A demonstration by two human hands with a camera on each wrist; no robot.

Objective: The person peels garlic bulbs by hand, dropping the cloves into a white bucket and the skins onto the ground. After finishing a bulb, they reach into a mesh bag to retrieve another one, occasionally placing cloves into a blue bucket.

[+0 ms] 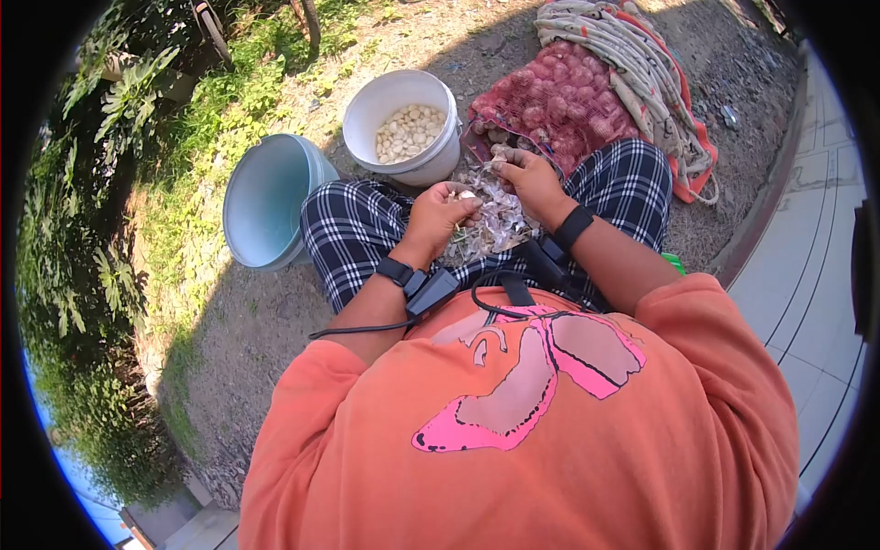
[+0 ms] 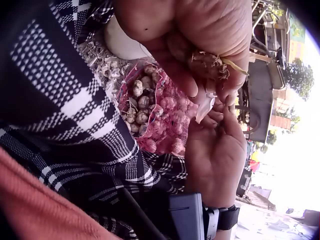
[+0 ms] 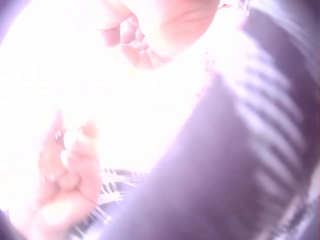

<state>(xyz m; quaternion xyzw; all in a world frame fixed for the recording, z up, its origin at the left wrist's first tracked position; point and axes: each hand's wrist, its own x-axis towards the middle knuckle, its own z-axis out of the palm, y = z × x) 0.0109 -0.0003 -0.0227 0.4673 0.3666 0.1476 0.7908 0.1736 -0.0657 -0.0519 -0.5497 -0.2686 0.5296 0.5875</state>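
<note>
My left hand [image 1: 440,218] is curled around garlic, with a white clove [image 1: 467,194] showing at its fingertips. In the left wrist view a garlic bulb piece [image 2: 207,65] with dry roots sits in its palm, and papery skin [image 2: 205,106] hangs below. A short way to the right, my right hand [image 1: 534,186] pinches a pale piece of garlic [image 1: 498,154] between thumb and fingers. Loose garlic skins [image 1: 495,220] lie on the ground beneath both hands. Glare washes out most of the right wrist view, where both hands [image 3: 170,25] show curled.
A white bucket [image 1: 444,163] holding peeled cloves stands ahead, beside a pale blue bucket [image 1: 323,174] at left. A red mesh sack [image 1: 550,101] of garlic bulbs lies ahead to the right, with a folded pale cover [image 1: 642,69] over it. Plaid-clad knees [image 1: 353,229] flank the hands.
</note>
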